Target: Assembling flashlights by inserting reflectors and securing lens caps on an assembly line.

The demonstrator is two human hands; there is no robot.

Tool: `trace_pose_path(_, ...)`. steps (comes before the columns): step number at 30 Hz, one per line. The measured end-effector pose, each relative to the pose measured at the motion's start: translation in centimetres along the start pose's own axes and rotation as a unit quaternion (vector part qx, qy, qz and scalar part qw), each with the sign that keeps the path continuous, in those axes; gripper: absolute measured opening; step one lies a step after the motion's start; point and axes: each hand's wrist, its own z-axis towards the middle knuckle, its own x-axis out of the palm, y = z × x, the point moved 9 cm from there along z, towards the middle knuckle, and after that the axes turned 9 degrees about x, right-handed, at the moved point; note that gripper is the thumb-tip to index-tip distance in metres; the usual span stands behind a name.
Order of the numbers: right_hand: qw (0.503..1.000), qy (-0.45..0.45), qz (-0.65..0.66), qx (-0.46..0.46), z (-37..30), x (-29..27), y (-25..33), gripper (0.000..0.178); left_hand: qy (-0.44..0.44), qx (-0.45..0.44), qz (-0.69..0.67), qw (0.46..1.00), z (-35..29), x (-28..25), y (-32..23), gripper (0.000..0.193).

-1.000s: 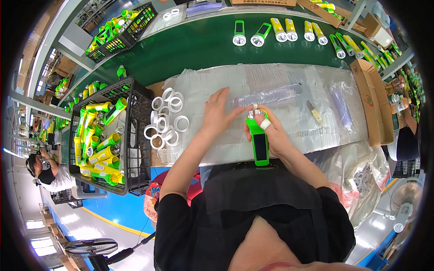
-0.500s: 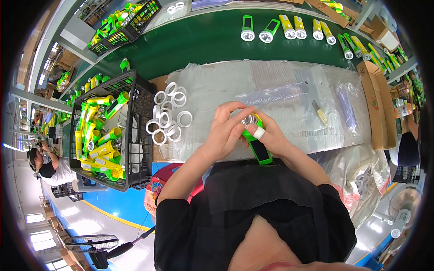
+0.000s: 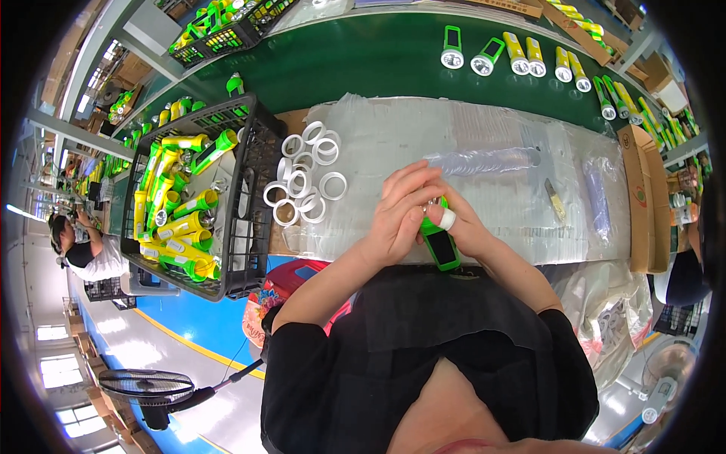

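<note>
- Bright green plastic flashlight with a dark rectangular panel [image 3: 441, 248]: between both hands at the table's near edge, lamp end away from the body, tail toward the black apron [image 3: 457, 310].
- Right hand [image 3: 463, 227]: fingers grasping the flashlight near its head; white tape wrap [image 3: 448, 219] on one digit.
- Left hand [image 3: 404, 208]: fingers bent over the lamp end; can't tell if they grip or just cover it.
- Handling (judged): light, stiff shell, smooth and maybe a bit slippery; lamp end and panel probably scratch easily. Best hold: around the neck or body sides, off the panel face.
- Table [image 3: 378, 136]: wrinkled, glossy clear plastic sheeting over the work area.
- White smooth rings [image 3: 333, 173]: thin-walled, likely rigid plastic, loosely piled left of the hands.
- Clear thin round discs [image 3: 484, 161]: overlapping in a row beyond the hands, glossy, probably bendy.
- Yellow-handled knife [image 3: 556, 201]: slim, lying flat, right side.
- Black lattice-walled plastic crate [image 3: 261, 144]: stiff, filled with yellow and green flashlight bodies [image 3: 178, 227].
</note>
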Motion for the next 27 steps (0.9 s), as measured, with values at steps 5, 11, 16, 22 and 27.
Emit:
trace_pose_path(5, 0.987, -0.023, -0.043, -0.154, 1.6, -2.5, 4.1, 0.034, 0.111, -0.113, 0.348, 0.924, -0.8, -5.4, 4.3, 0.073)
trace_pose_path(11, 0.984, -0.031, -0.079, -0.156, 2.0, -3.6, 3.1, 0.031, 0.343, -0.204, 0.379, 0.835, -5.3, -7.6, 9.4, 0.059)
trace_pose_path(16, 0.983, -0.034, -0.08, -0.164, 2.1, -3.5, 3.2, 0.03, -0.027, -0.278, -0.152, 0.948, -0.2, -6.5, 7.5, 0.039)
trace_pose_path(22, 0.98, -0.046, -0.092, -0.172, 1.9, -3.8, 3.3, 0.031, 0.024, -0.071, -0.015, 0.997, 5.5, -2.6, 1.3, 0.03)
trace_pose_path(27, 0.98, -0.036, -0.086, -0.174, 1.6, -3.8, 3.3, 0.032, 0.062, -0.052, 0.046, 0.996, 5.2, -2.0, 1.7, 0.041)
